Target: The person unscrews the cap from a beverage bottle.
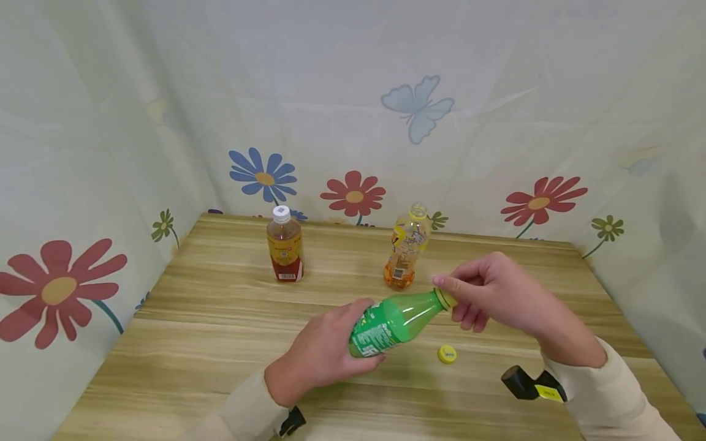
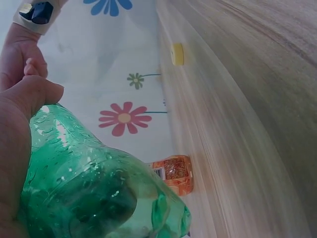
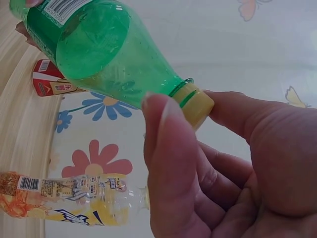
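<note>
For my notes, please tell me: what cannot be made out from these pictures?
- Head: part of the label on the green bottle, behind the left hand.
- Head: print on the loose cap, too small.
- Left wrist: top of the clear bottle, behind the green bottle.
- Right wrist: mouth of the clear bottle, behind the right hand.

Back gap: wide bare surface (image 1: 342, 263) between the white-capped bottle (image 1: 285, 251) and the uncapped bottle (image 1: 407, 246), reaching the printed cloth (image 1: 309, 92).
Middle: barred by the tilted green bottle (image 1: 408, 315), spanning left hand (image 1: 328, 343) to right hand (image 1: 491, 293).
Tight spot: uncapped bottle, close behind the green bottle's neck.
Low obstacle: loose yellow cap (image 1: 447, 354), near the right hand.
Far left: open surface.
</note>
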`<move>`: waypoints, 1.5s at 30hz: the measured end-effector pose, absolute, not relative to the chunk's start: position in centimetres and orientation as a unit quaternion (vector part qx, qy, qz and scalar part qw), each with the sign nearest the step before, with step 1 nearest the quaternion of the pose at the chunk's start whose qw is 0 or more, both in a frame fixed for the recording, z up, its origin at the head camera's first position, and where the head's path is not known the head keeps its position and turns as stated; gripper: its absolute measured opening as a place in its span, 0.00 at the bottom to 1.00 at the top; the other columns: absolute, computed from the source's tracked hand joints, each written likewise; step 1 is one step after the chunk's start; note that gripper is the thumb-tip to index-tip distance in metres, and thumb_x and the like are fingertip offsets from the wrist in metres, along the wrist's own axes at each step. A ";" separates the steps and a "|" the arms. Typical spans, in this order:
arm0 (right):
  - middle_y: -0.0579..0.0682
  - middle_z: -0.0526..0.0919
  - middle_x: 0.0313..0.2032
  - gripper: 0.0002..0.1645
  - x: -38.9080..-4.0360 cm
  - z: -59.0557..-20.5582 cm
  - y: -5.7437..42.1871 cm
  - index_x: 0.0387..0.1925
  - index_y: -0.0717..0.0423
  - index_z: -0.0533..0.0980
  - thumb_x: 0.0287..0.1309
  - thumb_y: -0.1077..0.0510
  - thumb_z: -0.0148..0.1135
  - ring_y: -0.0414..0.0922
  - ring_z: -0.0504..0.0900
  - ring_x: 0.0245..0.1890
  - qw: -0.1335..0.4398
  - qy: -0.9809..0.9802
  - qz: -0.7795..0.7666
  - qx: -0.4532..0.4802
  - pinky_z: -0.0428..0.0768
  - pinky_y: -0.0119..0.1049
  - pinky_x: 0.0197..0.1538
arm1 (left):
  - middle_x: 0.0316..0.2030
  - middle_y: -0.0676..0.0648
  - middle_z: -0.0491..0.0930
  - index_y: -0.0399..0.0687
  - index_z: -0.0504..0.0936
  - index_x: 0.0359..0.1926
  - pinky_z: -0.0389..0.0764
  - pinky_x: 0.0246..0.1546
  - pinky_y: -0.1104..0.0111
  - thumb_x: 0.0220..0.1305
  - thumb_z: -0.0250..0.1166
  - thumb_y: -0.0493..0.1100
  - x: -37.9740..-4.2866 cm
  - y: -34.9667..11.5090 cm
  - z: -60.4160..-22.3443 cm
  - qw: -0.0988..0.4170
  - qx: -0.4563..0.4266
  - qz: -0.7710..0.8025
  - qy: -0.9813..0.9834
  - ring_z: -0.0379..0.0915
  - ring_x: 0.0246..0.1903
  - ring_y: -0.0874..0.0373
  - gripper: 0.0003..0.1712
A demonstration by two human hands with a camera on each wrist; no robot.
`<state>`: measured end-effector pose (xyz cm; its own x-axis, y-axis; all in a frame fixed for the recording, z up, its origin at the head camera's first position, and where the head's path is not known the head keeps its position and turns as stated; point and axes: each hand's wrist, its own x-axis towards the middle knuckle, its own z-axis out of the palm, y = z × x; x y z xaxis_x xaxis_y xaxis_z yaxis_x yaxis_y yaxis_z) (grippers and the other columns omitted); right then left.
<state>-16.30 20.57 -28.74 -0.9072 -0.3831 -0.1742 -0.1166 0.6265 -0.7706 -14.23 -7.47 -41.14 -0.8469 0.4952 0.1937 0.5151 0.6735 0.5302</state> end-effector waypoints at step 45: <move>0.49 0.91 0.44 0.15 -16.5 -27.7 20.8 0.48 0.51 0.87 0.62 0.52 0.72 0.40 0.89 0.41 0.061 0.898 -0.384 -0.207 0.86 0.32 0.43 | 0.47 0.54 0.84 0.54 0.70 0.66 0.81 0.37 0.72 0.54 0.76 0.62 -14.4 -8.1 -41.8 0.034 -0.269 -0.305 -0.913 0.79 0.38 0.64 0.43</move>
<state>-16.50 20.78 -27.75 -0.9069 -0.4185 0.0498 -0.3253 0.6199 -0.7141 -14.37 -8.06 -41.85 -0.8524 0.4710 0.2269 0.5129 0.6691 0.5378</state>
